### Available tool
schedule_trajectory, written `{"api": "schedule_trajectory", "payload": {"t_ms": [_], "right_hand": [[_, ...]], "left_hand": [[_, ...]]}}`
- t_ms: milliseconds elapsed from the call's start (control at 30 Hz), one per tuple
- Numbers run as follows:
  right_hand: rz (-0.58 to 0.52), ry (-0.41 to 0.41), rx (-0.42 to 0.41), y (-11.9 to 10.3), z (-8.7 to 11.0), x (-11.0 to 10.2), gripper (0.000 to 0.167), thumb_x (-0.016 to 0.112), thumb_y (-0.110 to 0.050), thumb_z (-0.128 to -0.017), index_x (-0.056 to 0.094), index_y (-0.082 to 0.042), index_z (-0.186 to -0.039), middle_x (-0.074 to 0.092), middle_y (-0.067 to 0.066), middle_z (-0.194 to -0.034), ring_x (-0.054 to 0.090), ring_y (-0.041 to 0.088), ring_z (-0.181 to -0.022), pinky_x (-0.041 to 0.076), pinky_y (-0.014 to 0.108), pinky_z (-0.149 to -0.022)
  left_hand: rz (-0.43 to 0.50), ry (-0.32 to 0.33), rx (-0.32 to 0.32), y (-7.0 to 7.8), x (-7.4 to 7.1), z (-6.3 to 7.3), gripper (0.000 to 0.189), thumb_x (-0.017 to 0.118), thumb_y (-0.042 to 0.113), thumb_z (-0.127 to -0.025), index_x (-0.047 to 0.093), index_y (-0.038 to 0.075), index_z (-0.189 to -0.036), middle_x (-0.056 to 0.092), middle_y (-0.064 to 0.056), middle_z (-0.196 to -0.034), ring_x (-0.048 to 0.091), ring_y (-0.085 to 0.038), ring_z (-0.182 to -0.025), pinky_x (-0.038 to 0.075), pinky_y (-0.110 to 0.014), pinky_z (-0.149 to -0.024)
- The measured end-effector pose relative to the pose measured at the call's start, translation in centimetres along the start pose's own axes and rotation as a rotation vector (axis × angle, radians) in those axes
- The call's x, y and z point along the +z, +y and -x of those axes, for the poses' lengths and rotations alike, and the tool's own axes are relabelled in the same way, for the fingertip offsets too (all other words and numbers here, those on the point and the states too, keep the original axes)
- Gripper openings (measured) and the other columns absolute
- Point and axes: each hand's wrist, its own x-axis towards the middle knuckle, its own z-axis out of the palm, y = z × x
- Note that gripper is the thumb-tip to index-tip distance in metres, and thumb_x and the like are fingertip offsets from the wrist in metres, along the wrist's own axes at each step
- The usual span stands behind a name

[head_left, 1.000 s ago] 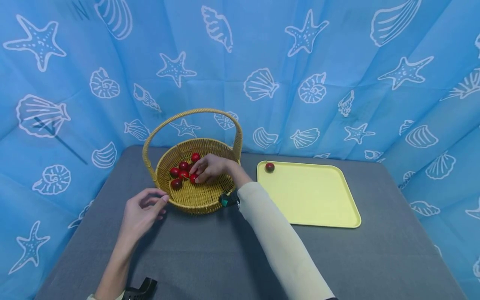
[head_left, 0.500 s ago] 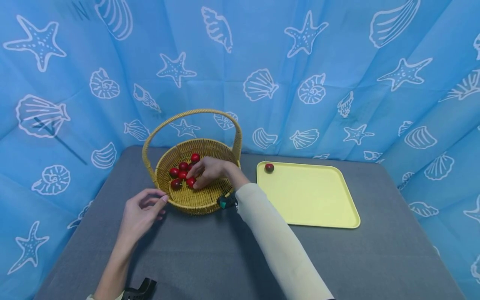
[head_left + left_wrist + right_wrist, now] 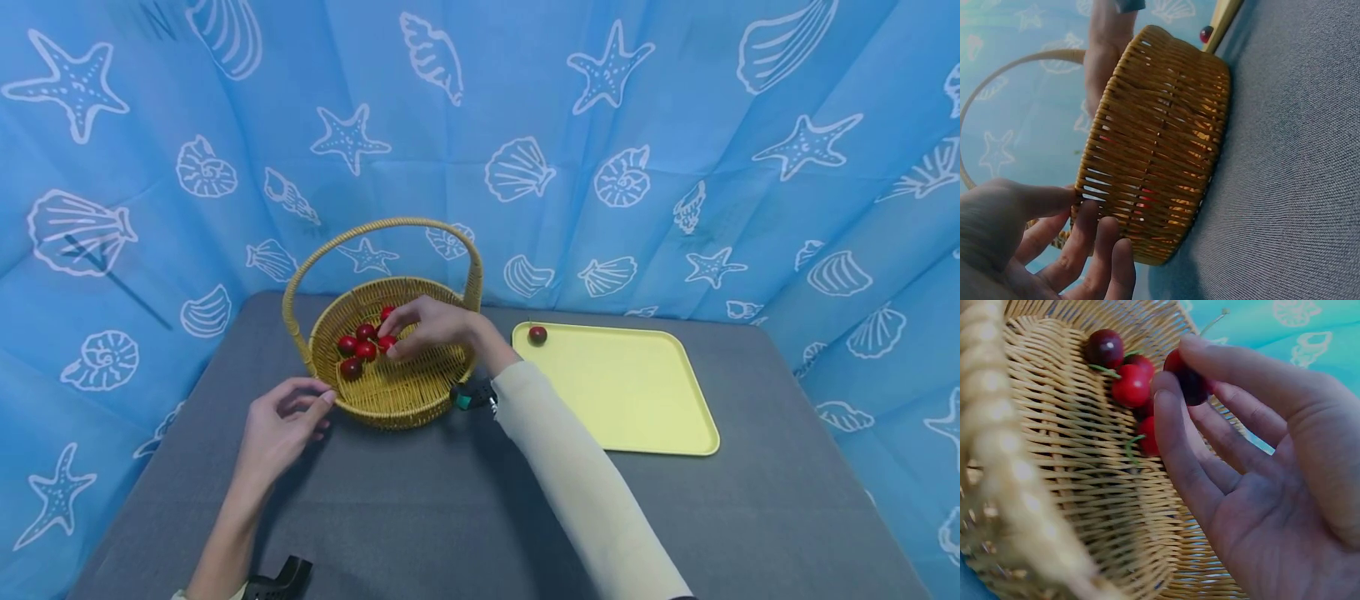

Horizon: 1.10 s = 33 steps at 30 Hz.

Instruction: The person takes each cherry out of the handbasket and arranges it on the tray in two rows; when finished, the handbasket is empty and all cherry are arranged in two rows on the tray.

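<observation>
A round wicker basket with a tall arched handle holds several red cherries, bunched toward its left side. My right hand reaches over the basket. Between its thumb and fingertips it pinches a dark red cherry, whose green stem points up past the thumb in the right wrist view. My left hand is at the basket's front left, its thumb and index finger gripping the rim. In the left wrist view, the other fingers of the left hand curve close to the woven side.
Right of the basket lies a yellow tray with one cherry in its back left corner. Both stand on a grey cloth-covered table. A blue curtain with shell and starfish prints hangs behind and at the sides.
The right hand first dipped slightly toward the basket's front, then rose and shifted right, now with a cherry pinched in its fingertips. The left hand has stayed at the rim.
</observation>
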Motion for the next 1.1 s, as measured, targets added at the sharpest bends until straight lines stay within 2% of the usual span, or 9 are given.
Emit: {"api": "schedule_trajectory", "payload": {"t_ms": [200,400,500,633,700,800,867,967,1100], "right_hand": [[-0.101,-0.043,-0.042,-0.9,1.7,-1.5,0.031,0.078,-0.011,-0.099,0.068,-0.009,-0.127,0.062,0.012,-0.132,0.075,0.037,-0.117,0.067,0.043,-0.101],[0.075,-0.107,-0.171,-1.5,4.2,-3.2,0.026,0.081,-0.009,-0.096,0.068,-0.009,-0.119,0.066,0.007,-0.123,0.062,0.018,-0.121,0.059,0.037,-0.102],[0.075,-0.147,-0.19,-1.4,5.9,-4.2,0.022,0.08,-0.008,-0.097,0.071,-0.008,-0.118,0.068,0.01,-0.118,0.064,0.018,-0.111,0.061,0.038,-0.098],[0.016,-0.182,-0.138,-0.7,8.6,-5.8,0.023,0.078,-0.008,-0.098,0.073,-0.007,-0.12,0.069,0.011,-0.11,0.071,0.024,-0.09,0.066,0.04,-0.085],[0.008,-0.165,-0.086,-0.1,10.1,-6.8,0.025,0.079,-0.011,-0.097,0.073,-0.009,-0.121,0.071,0.008,-0.104,0.071,0.023,-0.083,0.063,0.035,-0.07],[-0.014,-0.101,-0.038,0.9,12.2,-8.3,0.028,0.08,-0.012,-0.095,0.073,-0.01,-0.123,0.072,0.007,-0.096,0.069,0.021,-0.078,0.058,0.032,-0.063],[-0.053,-0.043,-0.007,1.7,13.6,-9.4,0.03,0.079,-0.011,-0.096,0.071,-0.009,-0.125,0.072,0.008,-0.093,0.07,0.02,-0.077,0.06,0.034,-0.064],[-0.137,0.05,0.013,3.0,15.4,-10.8,0.035,0.074,-0.006,-0.099,0.068,-0.003,-0.133,0.073,0.013,-0.103,0.076,0.025,-0.087,0.068,0.041,-0.084],[-0.192,0.169,0.061,5.0,17.4,-12.1,0.043,0.066,-0.001,-0.102,0.061,0.002,-0.145,0.068,0.019,-0.131,0.08,0.028,-0.106,0.065,0.039,-0.103]], "left_hand": [[0.003,-0.002,0.011,0.0,0.0,0.1,0.038,0.072,0.035,-0.106,0.068,0.009,-0.133,0.08,-0.019,-0.117,0.078,-0.016,-0.085,0.066,-0.028,-0.072],[0.009,0.004,0.021,0.0,0.0,0.2,0.037,0.072,0.035,-0.106,0.069,0.008,-0.131,0.08,-0.021,-0.116,0.079,-0.018,-0.085,0.066,-0.027,-0.072],[0.011,0.006,0.018,0.0,0.0,0.2,0.036,0.072,0.035,-0.106,0.069,0.008,-0.131,0.08,-0.02,-0.115,0.079,-0.018,-0.084,0.066,-0.027,-0.071],[0.01,0.01,0.015,0.0,0.0,0.2,0.036,0.072,0.035,-0.107,0.069,0.009,-0.131,0.08,-0.02,-0.116,0.079,-0.018,-0.085,0.066,-0.027,-0.072],[0.009,0.012,0.019,0.0,0.0,0.2,0.035,0.072,0.034,-0.107,0.069,0.009,-0.131,0.079,-0.022,-0.117,0.079,-0.019,-0.086,0.066,-0.027,-0.072],[0.011,0.012,0.025,0.0,0.0,0.2,0.035,0.072,0.034,-0.107,0.069,0.009,-0.131,0.079,-0.022,-0.117,0.079,-0.02,-0.087,0.066,-0.027,-0.072],[0.012,0.01,0.027,-0.1,0.1,0.2,0.035,0.072,0.034,-0.107,0.068,0.009,-0.132,0.079,-0.022,-0.117,0.079,-0.02,-0.087,0.066,-0.027,-0.072],[0.013,0.013,0.025,0.0,0.1,0.2,0.036,0.072,0.034,-0.107,0.069,0.009,-0.131,0.079,-0.021,-0.116,0.079,-0.018,-0.086,0.066,-0.027,-0.072],[0.018,0.017,0.009,0.0,0.1,0.2,0.036,0.073,0.033,-0.106,0.069,0.009,-0.132,0.08,-0.018,-0.114,0.077,-0.014,-0.084,0.066,-0.026,-0.071]]}}
